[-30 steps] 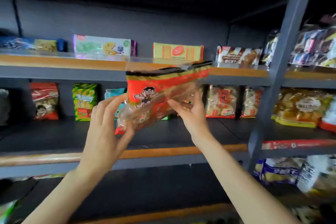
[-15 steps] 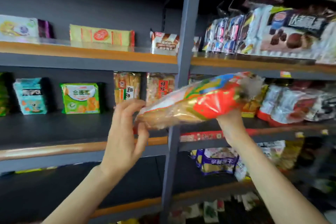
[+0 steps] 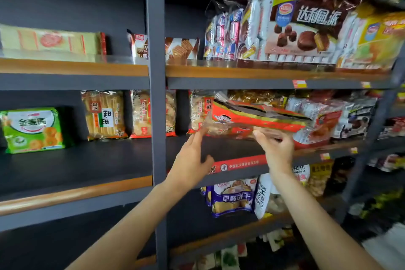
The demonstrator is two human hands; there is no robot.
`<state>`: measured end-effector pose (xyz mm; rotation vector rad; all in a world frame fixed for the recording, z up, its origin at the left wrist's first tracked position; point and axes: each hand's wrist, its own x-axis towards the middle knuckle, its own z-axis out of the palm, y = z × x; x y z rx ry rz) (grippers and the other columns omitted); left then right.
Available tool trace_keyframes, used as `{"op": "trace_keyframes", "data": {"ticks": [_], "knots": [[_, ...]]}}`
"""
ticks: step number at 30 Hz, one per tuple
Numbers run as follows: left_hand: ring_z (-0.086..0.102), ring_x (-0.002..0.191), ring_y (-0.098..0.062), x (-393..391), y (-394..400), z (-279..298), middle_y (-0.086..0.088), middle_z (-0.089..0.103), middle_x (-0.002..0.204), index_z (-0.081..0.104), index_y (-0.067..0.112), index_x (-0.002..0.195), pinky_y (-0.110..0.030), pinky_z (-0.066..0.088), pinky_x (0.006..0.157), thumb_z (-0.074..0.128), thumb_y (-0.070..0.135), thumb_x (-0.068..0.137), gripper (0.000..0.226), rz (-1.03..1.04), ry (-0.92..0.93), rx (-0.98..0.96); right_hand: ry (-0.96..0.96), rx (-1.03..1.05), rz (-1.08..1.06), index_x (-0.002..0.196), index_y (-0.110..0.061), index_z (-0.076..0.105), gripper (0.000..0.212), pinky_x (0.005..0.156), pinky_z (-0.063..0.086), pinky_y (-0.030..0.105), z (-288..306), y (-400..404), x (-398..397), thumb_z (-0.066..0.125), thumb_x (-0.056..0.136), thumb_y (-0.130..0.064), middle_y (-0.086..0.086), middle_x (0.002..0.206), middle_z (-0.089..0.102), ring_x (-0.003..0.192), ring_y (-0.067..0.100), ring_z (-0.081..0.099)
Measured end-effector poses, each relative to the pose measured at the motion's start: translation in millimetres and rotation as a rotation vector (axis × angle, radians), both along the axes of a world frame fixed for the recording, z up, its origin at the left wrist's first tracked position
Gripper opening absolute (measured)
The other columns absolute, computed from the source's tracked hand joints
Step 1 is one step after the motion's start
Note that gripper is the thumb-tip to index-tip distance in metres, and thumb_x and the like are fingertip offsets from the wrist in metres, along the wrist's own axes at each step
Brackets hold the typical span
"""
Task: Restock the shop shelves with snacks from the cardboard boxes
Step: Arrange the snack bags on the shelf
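Note:
A red snack bag (image 3: 252, 119) with a cartoon figure and a clear window lies tilted over the dark middle shelf (image 3: 230, 149), right of the grey upright post (image 3: 156, 116). My right hand (image 3: 276, 148) holds the bag from below near its middle, fingers curled under it. My left hand (image 3: 192, 158) reaches up to the bag's left end with straight fingers, the fingertips touching its clear corner. The bag's far side sits against other packs at the back of the shelf.
Rice-cracker packs (image 3: 105, 114) and a green biscuit pack (image 3: 32, 129) stand at the back of the left bay. Chocolate pie packs (image 3: 302, 28) fill the upper right shelf. Purple biscuit bags (image 3: 232, 197) sit on the shelf below. Red bags (image 3: 317, 125) crowd the right side.
The view and both hands have shifted right, past the upright post. The red bag has gone from in front of the shelving into the right bay's middle shelf, and my left hand's grip has loosened to a fingertip touch.

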<state>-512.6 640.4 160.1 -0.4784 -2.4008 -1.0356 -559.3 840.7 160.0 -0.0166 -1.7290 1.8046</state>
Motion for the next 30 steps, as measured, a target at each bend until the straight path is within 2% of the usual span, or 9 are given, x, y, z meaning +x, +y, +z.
{"op": "trace_keyframes", "data": {"ticks": [3,5,8,11,16,20,23,26,30], "knots": [[0.047,0.119,-0.029,-28.4,8.0,-8.6,-0.005,0.033,0.143,0.028,0.021,0.143,-0.038,0.042,0.100,0.058,0.010,0.085,0.066,0.028,-0.106,0.011,-0.011,0.140,-0.054,0.096,-0.005,0.065,0.046,0.086,0.054,0.035,-5.8,-7.4,-22.0,0.078,0.067,-0.038,0.004,0.093,0.070,0.087,0.011,0.067],[0.038,0.128,-0.031,-47.2,9.2,-12.9,-0.007,0.024,0.148,0.033,0.021,0.139,-0.041,0.039,0.104,0.058,0.012,0.085,0.060,0.097,-0.148,0.002,-0.037,0.223,-0.062,0.095,-0.007,0.065,0.052,0.086,0.052,0.036,-8.2,-11.0,-43.5,0.075,0.063,-0.048,0.006,0.096,0.068,0.090,0.016,0.065],[0.016,0.142,-0.029,-75.8,6.3,-14.8,-0.006,0.007,0.156,0.036,0.023,0.139,-0.037,0.031,0.110,0.057,0.014,0.087,0.058,0.155,-0.189,-0.024,-0.095,0.312,-0.020,0.100,-0.006,0.058,0.041,0.082,0.043,0.027,-4.4,-12.1,-77.0,0.079,0.071,-0.028,0.007,0.103,0.062,0.095,0.019,0.058],[0.016,0.142,-0.024,-105.4,6.7,-14.0,-0.003,0.000,0.157,0.030,0.025,0.144,-0.029,0.031,0.104,0.057,0.016,0.087,0.064,0.157,-0.240,-0.078,-0.155,0.379,-0.011,0.114,-0.005,0.054,0.047,0.083,0.037,0.025,-0.4,-9.7,-110.6,0.075,0.078,-0.026,0.006,0.107,0.054,0.099,0.018,0.050],[0.030,0.137,-0.023,-157.3,24.4,-14.0,-0.008,0.026,0.150,0.039,0.015,0.139,-0.019,0.027,0.101,0.057,0.008,0.087,0.056,0.155,-0.239,-0.184,-0.312,0.423,0.096,0.118,-0.004,0.053,0.052,0.091,0.047,0.034,6.9,-0.3,-181.6,0.075,0.078,-0.031,0.009,0.114,0.059,0.108,0.027,0.056],[0.017,0.143,-0.022,-197.4,34.7,-23.0,-0.008,0.009,0.156,0.029,0.020,0.144,-0.022,0.024,0.104,0.058,0.011,0.088,0.064,0.191,-0.374,-0.266,-0.147,0.607,0.038,0.126,-0.004,0.042,0.050,0.091,0.042,0.032,3.0,-5.1,-211.1,0.067,0.085,-0.019,0.016,0.129,0.045,0.115,0.028,0.050],[0.019,0.142,-0.022,-214.2,33.9,-32.5,-0.007,0.007,0.156,0.032,0.020,0.144,-0.026,0.027,0.106,0.056,0.014,0.089,0.061,0.279,-0.430,-0.308,0.126,1.015,0.067,0.138,-0.014,0.037,0.058,0.099,0.043,0.031,-14.3,-14.7,-210.5,0.061,0.086,-0.007,0.012,0.143,0.027,0.128,0.024,0.037],[0.025,0.140,-0.023,-217.9,31.6,-39.3,-0.007,0.016,0.154,0.038,0.018,0.140,-0.031,0.030,0.108,0.055,0.013,0.087,0.056,0.317,-0.416,-0.351,0.052,1.500,0.209,0.133,-0.023,0.046,0.053,0.112,0.028,0.042,-32.1,-15.7,-226.0,0.054,0.084,-0.005,0.010,0.154,0.013,0.140,0.033,0.016],[0.039,0.131,-0.025,-185.6,30.5,-30.4,-0.006,0.032,0.146,0.046,0.013,0.134,-0.027,0.033,0.104,0.054,0.013,0.086,0.049,0.369,-0.160,-0.256,-0.005,1.378,0.188,0.126,-0.021,0.053,0.037,0.109,0.027,0.040,-25.6,-25.8,-220.0,0.054,0.089,-0.014,0.011,0.152,0.016,0.139,0.033,0.019]]}}
